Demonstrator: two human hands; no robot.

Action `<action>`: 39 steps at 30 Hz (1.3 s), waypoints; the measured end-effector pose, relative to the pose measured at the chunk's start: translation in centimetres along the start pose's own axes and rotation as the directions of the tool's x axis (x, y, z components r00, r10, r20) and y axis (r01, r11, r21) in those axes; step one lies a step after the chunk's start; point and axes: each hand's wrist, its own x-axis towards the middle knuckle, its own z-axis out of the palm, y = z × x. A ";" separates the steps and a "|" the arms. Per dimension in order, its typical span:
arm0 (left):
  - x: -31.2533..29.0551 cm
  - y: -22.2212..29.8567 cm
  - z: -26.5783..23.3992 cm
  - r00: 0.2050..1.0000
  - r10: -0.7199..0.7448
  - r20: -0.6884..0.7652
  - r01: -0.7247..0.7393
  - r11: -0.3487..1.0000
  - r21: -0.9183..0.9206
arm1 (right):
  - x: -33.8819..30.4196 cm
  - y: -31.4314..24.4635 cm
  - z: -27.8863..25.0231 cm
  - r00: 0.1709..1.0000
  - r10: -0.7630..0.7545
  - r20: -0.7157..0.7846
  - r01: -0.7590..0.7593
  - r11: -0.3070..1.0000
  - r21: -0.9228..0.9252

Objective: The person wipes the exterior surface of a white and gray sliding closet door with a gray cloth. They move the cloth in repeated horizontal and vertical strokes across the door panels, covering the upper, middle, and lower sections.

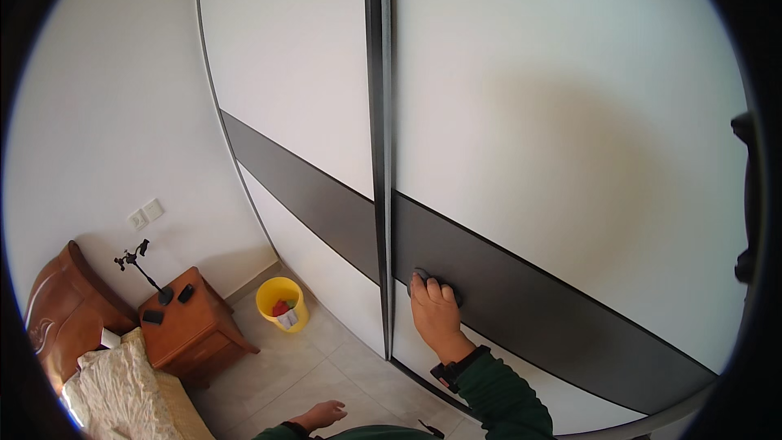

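My right hand [437,316] presses a dark grey, rounded, cloth-like piece [421,275] against the dark grey band [521,297] of a white sliding wardrobe door [521,114]. Its fingers lie over the piece and hide most of it, so its exact kind does not show. The hand is just right of the door's dark vertical edge [376,114]. There is a black watch-like band [450,371] around the right wrist. Low in the view, my left hand [326,414] hangs above the floor with loosely extended fingers and nothing visible in it.
Left of the wardrobe, a yellow bin [269,300] with some colourful rubbish stands on the tiled floor [289,375]. Beside it is a wooden nightstand [195,318] bearing a black stand [147,277] and two small dark objects. A bed [114,391] with a wooden headboard fills the lower left.
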 end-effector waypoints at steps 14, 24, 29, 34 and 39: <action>-0.2 -1.4 -1.4 1.000 -0.029 -0.005 0.028 0.998 -0.050 | 13.1 2.9 -7.4 0.954 0.087 -0.288 -0.083 0.996 0.025; -0.7 -1.7 -2.1 0.998 -0.052 -0.021 0.050 0.995 -0.091 | 6.8 -0.6 -0.2 0.995 0.058 -0.082 -0.060 0.998 -0.013; -1.7 -2.3 -2.6 0.997 -0.075 -0.032 0.071 0.991 -0.112 | -0.2 -2.8 3.8 0.985 -0.031 0.170 0.025 0.999 0.036; -2.3 -3.6 -3.1 0.995 -0.079 -0.058 0.070 0.987 -0.148 | -6.6 -5.3 4.9 0.740 -0.055 0.670 -0.089 0.980 0.178; -2.8 -3.7 -5.3 0.992 -0.057 -0.109 0.039 0.985 -0.168 | -8.5 -10.4 4.6 0.426 -0.234 0.874 -0.627 0.620 0.472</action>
